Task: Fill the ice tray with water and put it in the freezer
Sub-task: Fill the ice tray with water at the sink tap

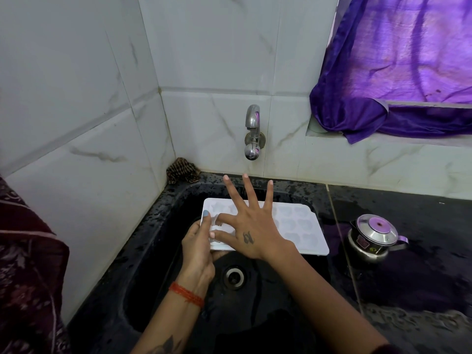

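Note:
A white plastic ice tray (298,226) with several moulded cells is held level over the black sink (163,226), below the steel wall tap (252,134). My left hand (198,247) grips the tray's left end, thumb on top and fingers underneath. Above the tray's left half my right hand (249,226) is spread, three fingers straight toward the tap, while the index finger and thumb bend down to the cells. No water runs from the tap.
The sink drain (233,275) lies below the tray. A small steel lidded pot (374,237) stands on the wet black counter to the right. A brown rag (182,171) sits in the back-left corner. A purple curtain (398,67) hangs over the window ledge.

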